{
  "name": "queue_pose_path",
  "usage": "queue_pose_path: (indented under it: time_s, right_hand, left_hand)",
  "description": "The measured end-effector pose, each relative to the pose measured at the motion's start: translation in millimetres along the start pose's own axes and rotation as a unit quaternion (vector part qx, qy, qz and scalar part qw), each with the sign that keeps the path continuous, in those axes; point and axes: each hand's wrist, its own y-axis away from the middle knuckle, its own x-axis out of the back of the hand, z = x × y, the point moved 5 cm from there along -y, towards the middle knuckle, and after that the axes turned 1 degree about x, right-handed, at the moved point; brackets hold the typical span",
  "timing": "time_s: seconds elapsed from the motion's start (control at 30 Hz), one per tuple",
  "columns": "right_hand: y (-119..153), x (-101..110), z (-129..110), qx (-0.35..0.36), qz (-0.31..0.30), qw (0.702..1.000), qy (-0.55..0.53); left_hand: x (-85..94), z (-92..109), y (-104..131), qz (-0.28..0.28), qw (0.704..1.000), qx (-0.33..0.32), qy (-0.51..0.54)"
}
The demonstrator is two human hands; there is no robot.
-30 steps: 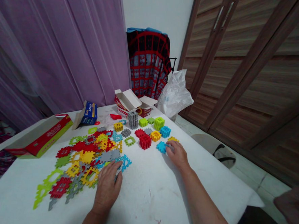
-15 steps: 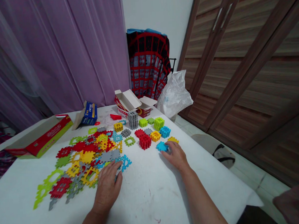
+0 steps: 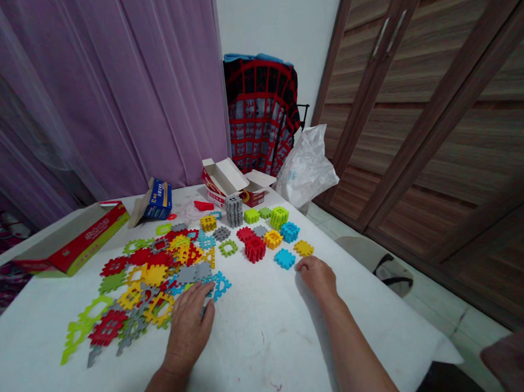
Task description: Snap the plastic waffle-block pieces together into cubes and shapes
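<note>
Left arm (image 3: 160, 382) in from seven o'clock; I have the left hand (image 3: 190, 318) palm down, fingers stretched toward one, thumb apart. Right arm (image 3: 355, 344) in from five; from my end the right hand (image 3: 319, 277) reads curled, angled toward eleven, fingertips partly hidden.

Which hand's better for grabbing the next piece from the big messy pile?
Probably the left hand: it is at the edge of the pile. The right hand is farther off, near the flat yellow piece and flat blue piece.

pieces (image 3: 155, 275) on table (image 3: 261, 332), boxes (image 3: 160, 201) behind
</note>
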Motion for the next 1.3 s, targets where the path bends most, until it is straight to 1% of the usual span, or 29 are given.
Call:
queue_pose_path:
  time_s: [0.2, 0.3, 0.43, 0.57, 0.63, 0.73, 0.8, 0.9, 0.93, 1.0, 1.1, 1.2, 1.3]
  right_hand:
    - [3, -7, -10, 0.028, -0.017, 0.999, 0.023]
    - [3, -6, -13, 0.024, -0.023, 0.999, 0.028]
    - [3, -4, -16, 0.014, -0.045, 0.998, 0.034]
    - [4, -6, -13, -0.008, -0.054, 0.998, 0.012]
    - [3, -5, -9, -0.02, -0.023, 0.999, -0.025]
    - [-7, 2, -3, -0.023, 0.05, 0.996, -0.072]
    - [-21, 7, -2, -0.02, 0.083, 0.993, -0.079]
    - [-48, 12, -3, -0.018, 0.097, 0.993, -0.058]
    - [-56, 12, -5, -0.018, 0.088, 0.995, -0.045]
    - [-69, 7, -7, -0.027, 0.048, 0.998, -0.014]
    - [-78, -3, -9, -0.042, -0.007, 0.999, 0.015]
    - [-79, -10, -9, -0.053, -0.025, 0.998, 0.024]
    - [-79, -11, -10, -0.058, -0.036, 0.997, 0.028]
  left_hand:
    - [0.4, -1, 0, 0.013, 1.0, -0.003, 0.0]
    - [0.3, -1, 0, 0.014, 1.0, -0.008, -0.011]
    - [0.8, 0, 0, 0.016, 1.0, -0.01, -0.022]
    - [2.1, 1, 0, 0.022, 1.0, -0.013, -0.016]
    - [2.5, 1, 1, 0.026, 0.999, -0.017, -0.016]
    - [1.9, 1, 1, 0.027, 0.999, -0.023, -0.021]
    - [1.0, 0, 1, 0.026, 0.999, -0.023, -0.026]
    - [-0.1, -1, 1, 0.025, 0.999, -0.022, -0.027]
    - [-0.2, -2, 1, 0.027, 0.999, -0.022, -0.028]
    - [-0.5, -3, 2, 0.031, 0.999, -0.025, -0.033]
    - [-1.9, -5, 3, 0.031, 0.998, -0.033, -0.038]
    - [-3.9, -7, 4, 0.031, 0.998, -0.043, -0.04]
    - [-5.1, -9, 5, 0.033, 0.997, -0.055, -0.05]
